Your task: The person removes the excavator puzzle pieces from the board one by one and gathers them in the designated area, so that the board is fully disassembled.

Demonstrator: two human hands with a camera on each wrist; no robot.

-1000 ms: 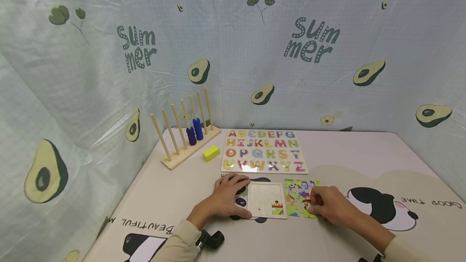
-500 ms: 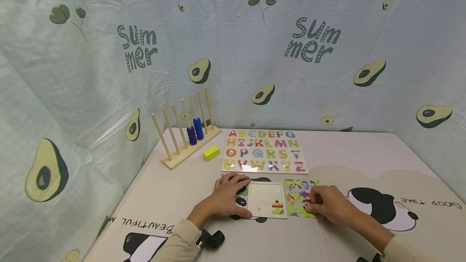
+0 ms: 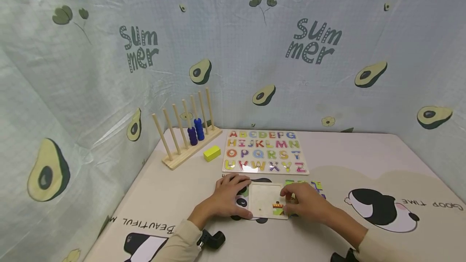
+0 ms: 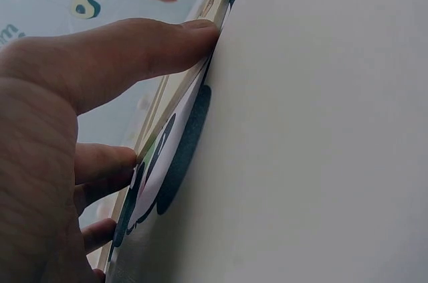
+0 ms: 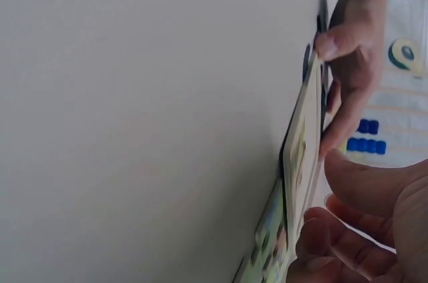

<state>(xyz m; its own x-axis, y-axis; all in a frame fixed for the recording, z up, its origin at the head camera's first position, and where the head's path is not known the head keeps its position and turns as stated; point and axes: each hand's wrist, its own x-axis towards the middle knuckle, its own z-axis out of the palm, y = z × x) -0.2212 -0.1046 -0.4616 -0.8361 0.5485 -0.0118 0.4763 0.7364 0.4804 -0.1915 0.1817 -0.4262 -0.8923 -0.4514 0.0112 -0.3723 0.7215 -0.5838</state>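
A pale wooden puzzle tray (image 3: pixel 265 199) lies in front of me; a few fitted pieces (image 3: pixel 278 209) show in its lower right corner. My left hand (image 3: pixel 227 197) grips the tray's left side, thumb at the near edge and fingers at the far edge. In the left wrist view the thumb (image 4: pixel 177 45) presses the tray's edge. My right hand (image 3: pixel 306 202) is over the tray's right edge, thumb and forefinger bent and apart in the right wrist view. Whether it pinches a piece cannot be made out. Loose jigsaw pieces (image 3: pixel 316 186) lie partly hidden beneath it.
Behind the tray lies an alphabet board (image 3: pixel 265 151). Left of it are a yellow block (image 3: pixel 212 153) and a wooden peg rack (image 3: pixel 191 148) with blue and purple beads. The printed cloth (image 3: pixel 364 173) covers the table, and a patterned curtain hangs behind.
The right hand has moved left from the loose jigsaw pieces to the tray's right edge. The left hand keeps its grip on the tray.
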